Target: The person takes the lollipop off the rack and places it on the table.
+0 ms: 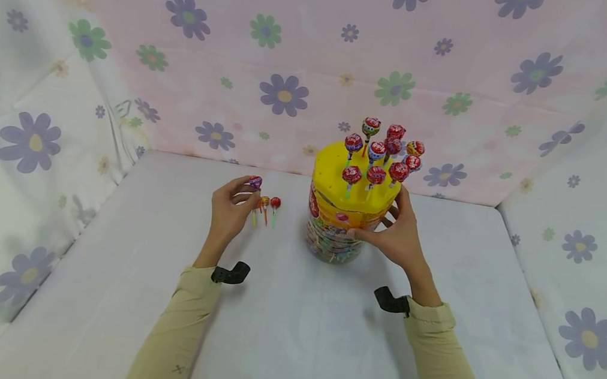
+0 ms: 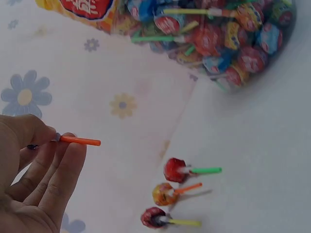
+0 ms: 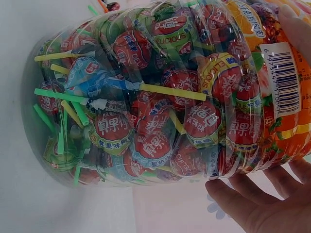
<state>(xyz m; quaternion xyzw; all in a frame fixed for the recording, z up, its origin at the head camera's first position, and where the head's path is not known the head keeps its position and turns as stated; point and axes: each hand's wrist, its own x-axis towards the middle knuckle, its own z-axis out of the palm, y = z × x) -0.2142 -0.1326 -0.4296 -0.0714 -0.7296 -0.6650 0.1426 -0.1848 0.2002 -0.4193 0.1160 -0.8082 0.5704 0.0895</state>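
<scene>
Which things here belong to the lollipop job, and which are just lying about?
In use:
left hand pinching a purple lollipop
right hand holding the lollipop jar
three loose lollipops

Just there:
floral backdrop
white table cover

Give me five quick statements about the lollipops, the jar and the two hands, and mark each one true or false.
1. The left hand pinches a lollipop with an orange stick. True.
2. The right hand lies flat on the table, away from the jar. False: it holds the side of the lollipop jar.
3. Three loose lollipops lie on the table beside the left hand. True.
4. The jar's yellow lid has no lollipops in it. False: several lollipops stand upright in its holes.
5. The clear jar is full of wrapped lollipops. True.
</scene>
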